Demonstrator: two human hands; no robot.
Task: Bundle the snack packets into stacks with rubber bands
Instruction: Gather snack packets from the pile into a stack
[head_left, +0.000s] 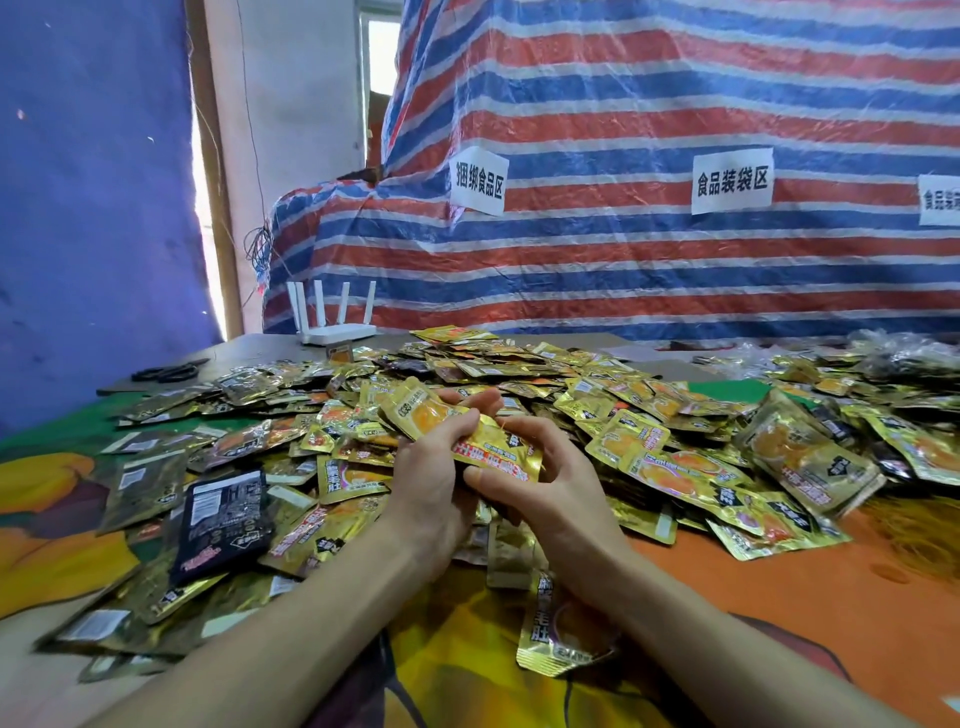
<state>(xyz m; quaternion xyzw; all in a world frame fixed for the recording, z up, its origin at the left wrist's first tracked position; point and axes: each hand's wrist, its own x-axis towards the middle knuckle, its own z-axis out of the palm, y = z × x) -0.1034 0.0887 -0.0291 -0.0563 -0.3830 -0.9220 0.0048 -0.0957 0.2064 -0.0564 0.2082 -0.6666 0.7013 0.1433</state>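
grip: left hand (434, 470) and right hand (548, 486) both curl round one stack of gold packets (457, 428); the left thumb lies on top, the right thumb presses the near edge, and the fingers wrap underneath.
stack: held tilted just above the heap, between the two hands, its far end pointing up and left.
band: cannot tell whether a band is on the stack.
heap: loose packets (675, 467) spread across the table on every side of the hands.
near packets: a dark packet (223, 519) lies to the left; one gold packet (550, 631) lies beside the right forearm.
cloth: an orange, yellow and green cover (779, 587) lies under everything.
right edge: a tangle of thin brownish rubber bands (914, 525).
far left: scissors (169, 371) and a white router (337, 319).
backdrop: a striped tarp (623, 260) with paper signs (731, 181).
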